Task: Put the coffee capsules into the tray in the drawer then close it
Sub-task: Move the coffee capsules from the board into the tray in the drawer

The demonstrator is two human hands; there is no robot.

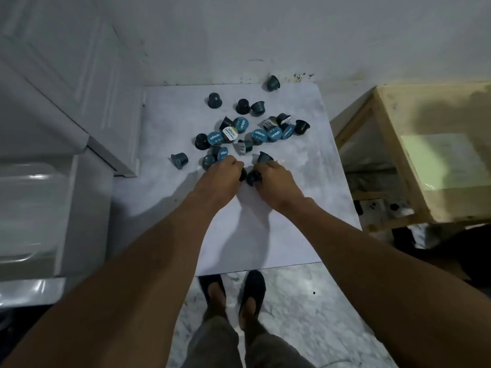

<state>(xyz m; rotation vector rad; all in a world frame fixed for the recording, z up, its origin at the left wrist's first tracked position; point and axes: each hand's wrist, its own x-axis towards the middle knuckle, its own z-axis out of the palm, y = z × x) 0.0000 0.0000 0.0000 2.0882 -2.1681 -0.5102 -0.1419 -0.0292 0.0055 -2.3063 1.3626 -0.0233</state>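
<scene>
Dark coffee capsules (240,128) lie scattered on the pale table (279,235). The left hand (221,176) and right hand (273,181) each seem curled around one. Overfilled fists could drop capsules; no drawer is visible.

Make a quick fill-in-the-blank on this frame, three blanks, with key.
1. The coffee capsules lie scattered on the ____ tabletop.
2. The left hand and right hand each close on a dark ____.
3. The lone capsule lies at the table's ____ edge.

Missing words: white; capsule; far
</scene>
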